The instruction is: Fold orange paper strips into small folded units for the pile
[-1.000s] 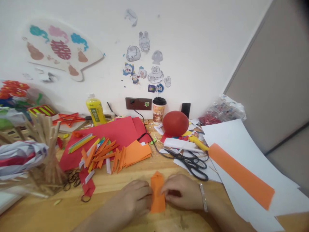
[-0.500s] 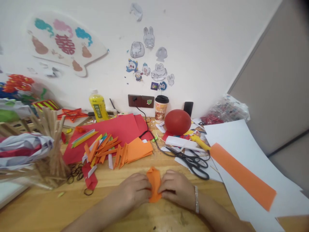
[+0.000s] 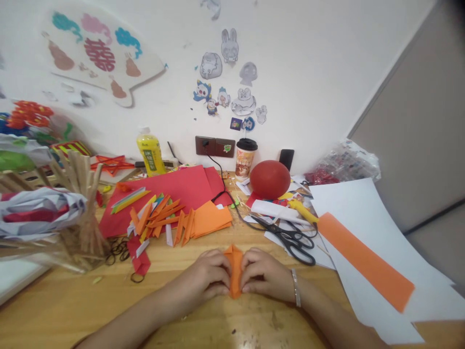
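Note:
A folded piece of orange paper (image 3: 236,271) stands between my two hands, low over the wooden table. My left hand (image 3: 210,274) grips its left edge, with thumb and fingers closed on it. On the other side my right hand (image 3: 259,272), with a bracelet at the wrist, pinches the right edge. The paper's top end comes to a point, and creases run along its length. Behind the hands lie a stack of orange paper sheets (image 3: 212,219) and several folded orange strips (image 3: 163,215).
Black scissors (image 3: 286,237) lie right of my hands, beside a long orange paper strip (image 3: 366,261) on white sheets (image 3: 385,218). A red balloon (image 3: 270,179), a lidded cup (image 3: 246,160) and a yellow bottle (image 3: 150,152) stand at the back. Wooden sticks (image 3: 78,194) fill the left side.
The orange paper has become narrower between my hands, its sides drawn inward. Both hands keep hold of it. The whole view has shifted slightly.

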`<state>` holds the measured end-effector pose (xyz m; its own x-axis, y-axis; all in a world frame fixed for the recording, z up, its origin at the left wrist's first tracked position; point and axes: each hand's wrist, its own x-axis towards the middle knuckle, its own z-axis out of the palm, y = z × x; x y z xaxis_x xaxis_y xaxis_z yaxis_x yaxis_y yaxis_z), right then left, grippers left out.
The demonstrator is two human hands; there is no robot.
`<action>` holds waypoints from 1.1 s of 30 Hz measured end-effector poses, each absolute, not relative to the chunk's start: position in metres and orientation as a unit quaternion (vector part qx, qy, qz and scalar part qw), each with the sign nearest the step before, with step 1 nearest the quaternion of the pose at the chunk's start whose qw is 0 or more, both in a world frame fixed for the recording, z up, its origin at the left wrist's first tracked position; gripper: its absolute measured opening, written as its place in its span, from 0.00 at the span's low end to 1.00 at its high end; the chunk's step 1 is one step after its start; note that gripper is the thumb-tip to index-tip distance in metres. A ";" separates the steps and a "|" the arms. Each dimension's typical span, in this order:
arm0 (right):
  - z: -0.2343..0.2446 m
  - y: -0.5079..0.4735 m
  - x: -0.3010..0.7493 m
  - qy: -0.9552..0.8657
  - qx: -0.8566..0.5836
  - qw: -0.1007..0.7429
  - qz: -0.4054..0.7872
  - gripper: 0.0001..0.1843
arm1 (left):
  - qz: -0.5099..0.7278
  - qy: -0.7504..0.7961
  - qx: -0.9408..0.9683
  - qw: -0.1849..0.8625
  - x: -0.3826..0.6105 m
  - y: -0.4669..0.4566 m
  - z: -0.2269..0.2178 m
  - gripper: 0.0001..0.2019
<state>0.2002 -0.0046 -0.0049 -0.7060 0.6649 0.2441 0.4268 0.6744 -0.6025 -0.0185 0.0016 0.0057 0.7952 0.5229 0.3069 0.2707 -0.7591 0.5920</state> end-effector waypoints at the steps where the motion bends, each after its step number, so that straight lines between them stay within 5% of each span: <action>1: -0.004 -0.005 0.199 -0.883 -0.314 0.228 0.263 0.06 | 0.240 0.225 0.904 0.273 -0.017 0.002 0.005 0.04; 33: -0.006 -0.020 0.186 -0.868 -0.407 0.223 0.175 0.08 | 0.240 0.400 0.866 0.179 0.003 -0.013 -0.004 0.04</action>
